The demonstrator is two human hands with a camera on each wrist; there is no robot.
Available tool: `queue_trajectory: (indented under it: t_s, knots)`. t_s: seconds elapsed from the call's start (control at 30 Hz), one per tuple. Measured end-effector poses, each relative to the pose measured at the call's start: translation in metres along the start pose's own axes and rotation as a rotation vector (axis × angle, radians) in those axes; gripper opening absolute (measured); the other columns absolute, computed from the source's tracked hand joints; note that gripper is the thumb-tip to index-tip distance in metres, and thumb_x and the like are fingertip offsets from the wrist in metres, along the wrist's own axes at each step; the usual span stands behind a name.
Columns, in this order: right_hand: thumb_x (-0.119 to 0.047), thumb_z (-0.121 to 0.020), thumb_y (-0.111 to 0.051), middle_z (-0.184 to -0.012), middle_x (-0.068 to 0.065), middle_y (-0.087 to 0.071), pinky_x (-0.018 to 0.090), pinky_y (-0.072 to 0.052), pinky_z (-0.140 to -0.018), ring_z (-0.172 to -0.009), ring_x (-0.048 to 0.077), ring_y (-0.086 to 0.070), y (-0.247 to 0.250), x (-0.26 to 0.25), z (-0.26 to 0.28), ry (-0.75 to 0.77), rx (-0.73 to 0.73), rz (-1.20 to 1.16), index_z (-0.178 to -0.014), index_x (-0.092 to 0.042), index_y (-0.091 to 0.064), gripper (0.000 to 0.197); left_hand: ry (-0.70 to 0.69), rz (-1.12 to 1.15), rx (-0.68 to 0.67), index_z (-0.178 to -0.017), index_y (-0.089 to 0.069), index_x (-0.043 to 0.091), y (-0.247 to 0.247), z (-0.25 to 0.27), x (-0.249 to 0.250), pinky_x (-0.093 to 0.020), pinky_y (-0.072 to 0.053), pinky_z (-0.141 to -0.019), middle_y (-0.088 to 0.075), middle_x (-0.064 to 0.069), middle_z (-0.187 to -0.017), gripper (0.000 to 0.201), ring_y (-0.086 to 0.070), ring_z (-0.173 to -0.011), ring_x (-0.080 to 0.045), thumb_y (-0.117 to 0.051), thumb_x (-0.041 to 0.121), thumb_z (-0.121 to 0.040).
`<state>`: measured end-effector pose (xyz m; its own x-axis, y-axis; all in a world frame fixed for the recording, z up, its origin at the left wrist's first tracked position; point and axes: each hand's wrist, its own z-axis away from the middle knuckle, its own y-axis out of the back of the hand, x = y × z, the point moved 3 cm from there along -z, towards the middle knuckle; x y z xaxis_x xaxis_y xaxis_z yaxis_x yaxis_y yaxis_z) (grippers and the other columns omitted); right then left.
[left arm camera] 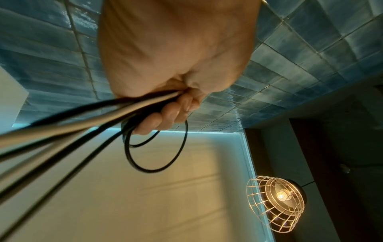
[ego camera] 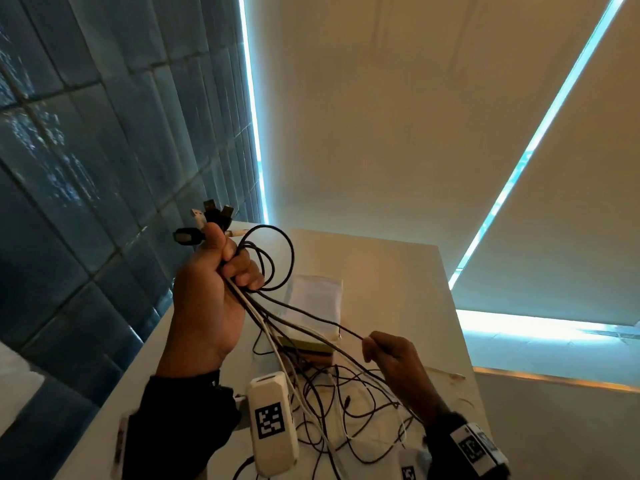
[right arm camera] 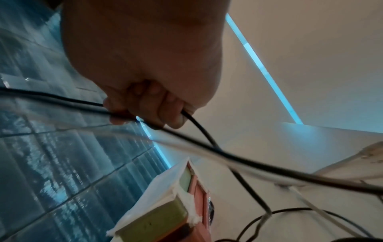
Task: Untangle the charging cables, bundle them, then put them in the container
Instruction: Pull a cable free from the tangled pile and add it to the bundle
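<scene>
Charging cables [ego camera: 277, 327], thin black and white cords, raised over the white surface [ego camera: 408, 271].
Left hand [ego camera: 211, 289] fists the plug ends; right hand [ego camera: 391, 355] pinches one black strand beside the container [ego camera: 315, 299].

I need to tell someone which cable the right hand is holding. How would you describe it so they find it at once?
Start at the white table with the small white-topped container. Above it, the raised left hand grips a bunch of cables below their plugs. The cable you want is the dark cable running from that fist, in front of the container, to the right hand, which pinches it; the others hang loose.
</scene>
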<state>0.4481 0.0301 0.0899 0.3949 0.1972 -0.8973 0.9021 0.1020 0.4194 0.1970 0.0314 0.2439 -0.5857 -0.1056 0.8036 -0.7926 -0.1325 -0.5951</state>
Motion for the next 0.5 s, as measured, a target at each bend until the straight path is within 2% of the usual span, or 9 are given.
queue_trajectory:
  t_s: [0.17,0.3,0.4,0.5]
  knots:
    - [-0.002,-0.093,-0.056,-0.056,-0.009,-0.057,0.011,-0.036,-0.054,-0.055,0.0,-0.049,0.056,0.014,0.027,-0.053,0.19,0.04,-0.064,-0.026,-0.059,0.037,-0.042,-0.101,0.073,-0.065,-0.036,0.019,0.009,0.002,0.006,-0.024,-0.036,-0.05,-0.033,0.008,-0.049,0.042,-0.034,-0.046,-0.009,-0.038,0.048,-0.095]
    - [-0.005,-0.091,-0.058,-0.05,-0.01,-0.055,0.01,-0.033,-0.049,-0.047,0.001,-0.047,0.101,0.016,0.052,-0.106,0.307,0.068,-0.065,-0.02,-0.061,0.03,-0.066,-0.145,0.117,-0.065,-0.037,0.018,0.011,0.002,0.006,-0.027,-0.041,-0.054,-0.037,0.007,-0.05,0.043,-0.038,-0.046,-0.01,-0.035,0.046,-0.099]
    - [-0.008,-0.092,-0.059,-0.044,-0.005,-0.05,0.007,-0.03,-0.043,-0.041,0.004,-0.04,0.123,0.018,0.066,-0.149,0.383,0.08,-0.058,-0.015,-0.063,0.034,-0.08,-0.167,0.125,-0.065,-0.038,0.019,0.009,0.001,0.005,-0.026,-0.042,-0.054,-0.038,0.008,-0.049,0.043,-0.04,-0.046,-0.009,-0.036,0.046,-0.099]
    - [-0.015,-0.094,-0.056,-0.04,-0.004,-0.035,0.012,-0.025,-0.039,-0.039,0.005,-0.027,0.125,0.027,0.072,-0.254,0.401,0.005,-0.063,-0.01,-0.064,0.033,-0.063,-0.086,0.096,-0.064,-0.038,0.021,0.005,-0.001,0.006,-0.021,-0.038,-0.047,-0.032,0.011,-0.047,0.043,-0.033,-0.044,-0.006,-0.037,0.047,-0.097]
